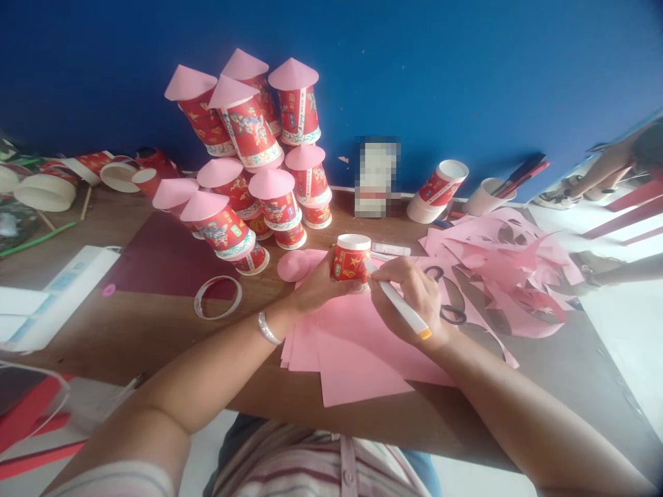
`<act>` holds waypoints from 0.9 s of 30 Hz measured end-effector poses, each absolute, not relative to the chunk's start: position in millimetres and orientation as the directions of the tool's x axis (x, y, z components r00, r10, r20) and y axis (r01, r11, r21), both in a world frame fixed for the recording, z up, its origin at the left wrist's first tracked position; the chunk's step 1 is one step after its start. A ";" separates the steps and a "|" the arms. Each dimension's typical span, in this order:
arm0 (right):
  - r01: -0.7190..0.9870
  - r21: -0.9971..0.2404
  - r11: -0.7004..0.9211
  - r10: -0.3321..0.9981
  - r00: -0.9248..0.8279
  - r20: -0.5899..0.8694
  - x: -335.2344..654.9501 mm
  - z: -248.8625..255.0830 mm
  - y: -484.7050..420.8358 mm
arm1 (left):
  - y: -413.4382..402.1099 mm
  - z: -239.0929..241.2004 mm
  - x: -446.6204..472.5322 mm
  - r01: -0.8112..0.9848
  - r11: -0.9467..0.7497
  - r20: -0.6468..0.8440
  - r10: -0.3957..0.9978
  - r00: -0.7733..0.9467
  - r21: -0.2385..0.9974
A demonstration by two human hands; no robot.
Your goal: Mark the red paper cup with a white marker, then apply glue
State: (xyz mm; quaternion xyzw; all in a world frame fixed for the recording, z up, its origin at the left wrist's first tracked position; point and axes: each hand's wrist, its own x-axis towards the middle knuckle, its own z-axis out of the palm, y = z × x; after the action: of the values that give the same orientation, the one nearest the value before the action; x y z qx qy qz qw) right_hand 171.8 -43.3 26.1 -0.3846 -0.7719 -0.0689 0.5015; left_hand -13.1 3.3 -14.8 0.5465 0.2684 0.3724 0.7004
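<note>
1. Left hand (322,281): clasped round the red cup's lower left side; some fingers are hidden.
2. Red cup (353,257): upright, mouth up, midway between the table's (176,338) near and far edges; whether it touches the pink sheets (357,352) is unclear.
3. White pen (398,305): slants from the cup's right side towards the table's near right corner; tip contact cannot be told.
4. Right hand (417,284): closed on the pen, partly covering the scissors (454,315).
</note>
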 end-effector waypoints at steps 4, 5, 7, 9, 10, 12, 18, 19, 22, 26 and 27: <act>0.669 -0.295 0.682 0.542 -0.192 0.818 173.4 24.0 -41.3 | 1.0 -11.1 -12.1 -0.205 0.130 0.010 0.822 0.569 0.970; 0.665 -0.302 0.683 0.545 -0.190 0.816 173.5 23.3 -41.0 | 0.5 -10.2 -12.0 -0.199 0.136 0.000 0.825 0.565 0.971; 0.657 -0.312 0.686 0.551 -0.190 0.812 173.5 22.2 -40.8 | -0.1 -8.8 -12.1 -0.192 0.144 -0.011 0.827 0.561 0.971; 0.659 -0.314 0.684 0.559 -0.195 0.806 172.9 22.1 -41.3 | 0.2 -8.1 -12.2 -0.193 0.136 -0.002 0.824 0.567 0.972; 0.664 -0.312 0.679 0.563 -0.198 0.803 172.5 22.4 -41.7 | 0.6 -8.0 -12.4 -0.194 0.127 0.006 0.823 0.569 0.973; 0.669 -0.306 0.678 0.566 -0.210 0.797 171.6 23.5 -42.8 | 1.6 -8.0 -12.5 -0.189 0.103 0.022 0.825 0.565 0.977; 0.629 -0.281 0.725 0.540 -0.265 0.799 170.4 26.0 -44.6 | 2.8 -7.5 -12.5 -0.154 0.050 0.046 0.828 0.559 0.987; 0.626 -0.277 0.729 0.537 -0.273 0.798 170.3 26.0 -44.8 | 2.8 -7.3 -12.5 -0.147 0.048 0.043 0.830 0.556 0.988; 0.618 -0.274 0.737 0.534 -0.284 0.796 169.4 25.6 -45.6 | 2.8 -6.9 -12.7 -0.137 0.035 0.047 0.832 0.553 0.990; 0.600 -0.292 0.745 0.543 -0.291 0.788 168.2 25.1 -47.2 | 3.5 -6.6 -12.8 -0.143 0.019 0.064 0.832 0.551 0.990; 0.595 -0.294 0.748 0.545 -0.297 0.784 168.0 25.1 -47.5 | 3.6 -6.5 -12.8 -0.143 0.017 0.066 0.831 0.553 0.990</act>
State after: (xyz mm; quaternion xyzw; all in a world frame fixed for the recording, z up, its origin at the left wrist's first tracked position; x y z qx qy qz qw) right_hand 168.0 -47.5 25.1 -0.3543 -0.8049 -0.0263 0.4752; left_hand -12.8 3.6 -6.5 0.5933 0.2899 0.3737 0.6514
